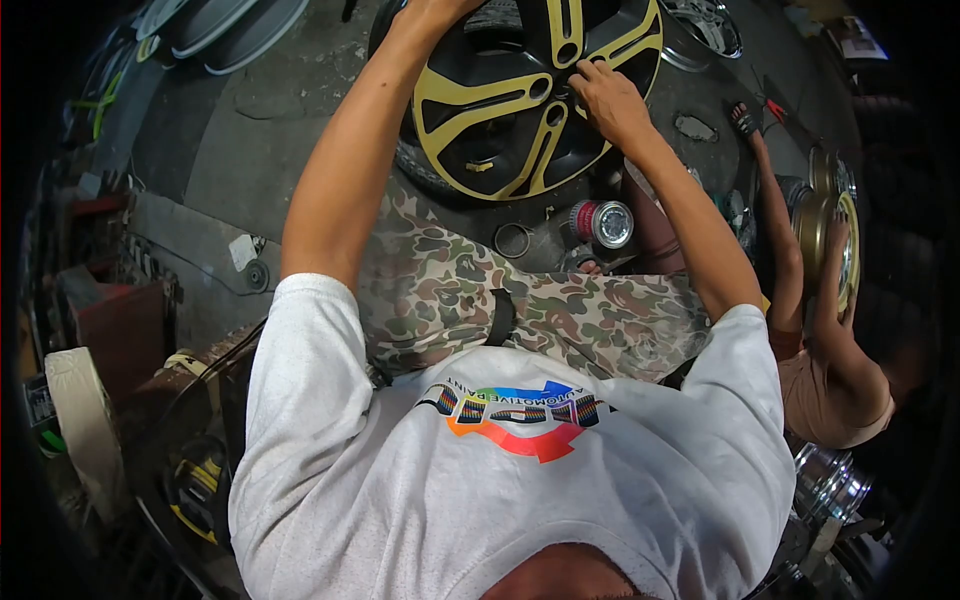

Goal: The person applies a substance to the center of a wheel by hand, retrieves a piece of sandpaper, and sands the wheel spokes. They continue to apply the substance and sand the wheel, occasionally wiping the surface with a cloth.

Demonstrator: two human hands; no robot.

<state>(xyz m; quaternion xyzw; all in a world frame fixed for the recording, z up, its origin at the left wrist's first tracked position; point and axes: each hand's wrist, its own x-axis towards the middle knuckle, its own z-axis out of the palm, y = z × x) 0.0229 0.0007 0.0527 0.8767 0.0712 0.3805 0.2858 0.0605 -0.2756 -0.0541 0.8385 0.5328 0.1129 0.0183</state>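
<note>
A black alloy wheel with yellow-faced spokes point(480, 93) lies in front of my knees, at the top of the head view. My right hand point(612, 100) is at the wheel's hub, its fingers bent and pressed together near the centre hole; whatever they pinch is too small or hidden to make out. At the upper edge, my left hand point(438, 9) reaches over the wheel's far left side, and its fingers are cut off by the frame. A small yellow piece point(480, 166) shows between two spokes near the rim.
A tin can point(602, 223) and a ring-shaped lid point(512, 240) stand just below the wheel. On the right, another person point(835, 370) handles a gold wheel point(843, 250). Silver rims point(235, 35) lie at upper left. A chrome rim point(832, 483) is at lower right.
</note>
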